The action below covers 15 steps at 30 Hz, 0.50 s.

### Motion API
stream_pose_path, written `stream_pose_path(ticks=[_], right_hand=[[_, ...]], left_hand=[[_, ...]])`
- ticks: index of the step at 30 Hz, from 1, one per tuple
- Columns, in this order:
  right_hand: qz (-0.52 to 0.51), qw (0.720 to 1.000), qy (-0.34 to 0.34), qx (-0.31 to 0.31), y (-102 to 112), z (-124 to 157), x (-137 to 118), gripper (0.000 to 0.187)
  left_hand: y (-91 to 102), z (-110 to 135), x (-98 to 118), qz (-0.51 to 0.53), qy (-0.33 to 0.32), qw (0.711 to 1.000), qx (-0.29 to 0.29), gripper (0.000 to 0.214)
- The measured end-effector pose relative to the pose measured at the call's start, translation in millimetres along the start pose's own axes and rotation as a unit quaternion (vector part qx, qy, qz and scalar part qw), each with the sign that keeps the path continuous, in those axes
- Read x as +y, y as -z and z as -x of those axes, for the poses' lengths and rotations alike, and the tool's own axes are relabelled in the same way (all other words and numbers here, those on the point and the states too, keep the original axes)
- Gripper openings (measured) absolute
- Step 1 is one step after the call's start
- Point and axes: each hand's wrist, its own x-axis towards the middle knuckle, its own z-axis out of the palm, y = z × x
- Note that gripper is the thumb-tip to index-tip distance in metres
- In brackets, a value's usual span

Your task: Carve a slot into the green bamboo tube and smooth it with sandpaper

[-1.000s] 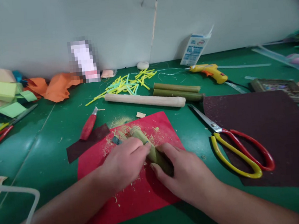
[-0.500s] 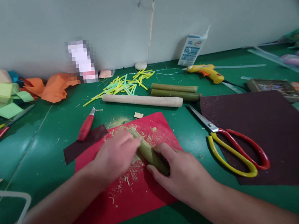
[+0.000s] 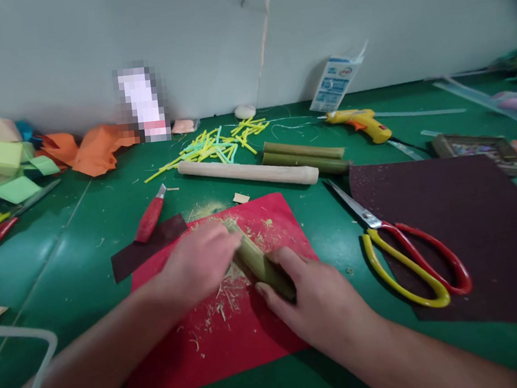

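My right hand grips the near end of a green bamboo tube, thumb on one side and fingers on the other. The tube slants away from me over a red sheet. At its far end my left hand is closed in a fist against the upper side; whatever it holds is hidden and slightly blurred. Pale shavings lie scattered around the tube. Left of the sheet's top corner, a red-handled craft knife rests partly on a dark brown strip.
To the right, scissors overlap a dark brown sheet. Beyond the red sheet lie a pale peeled stick, green bamboo pieces, yellow and green strips and a yellow glue gun. Folded papers occupy the left.
My left hand has shifted very slightly along the bamboo tube. The right hand keeps its grip, and the whole view has moved a little.
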Motion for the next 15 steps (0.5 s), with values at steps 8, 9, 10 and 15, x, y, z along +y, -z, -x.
stream_pose_path(ticks=[8,9,10,15], right_hand=[[0.001,1.0,0.011,0.009,-1.5,-0.1,1.5,0.014],[0.003,1.0,0.01,0.006,-1.6,-0.3,1.2,0.014],[0.003,1.0,0.011,0.001,-1.6,-0.4,0.8,0.014],[0.0,1.0,0.003,-0.01,0.6,-0.6,-0.6,0.013]], left_hand=[[-1.3,0.3,-1.8,-0.038,-0.032,0.998,0.025,0.028],[-1.4,0.4,-2.2,-0.04,-0.024,0.998,0.036,0.027],[-1.5,0.7,-2.5,-0.039,-0.03,0.999,0.016,0.028],[-2.3,1.8,-3.4,-0.031,-0.027,0.999,0.019,0.024]])
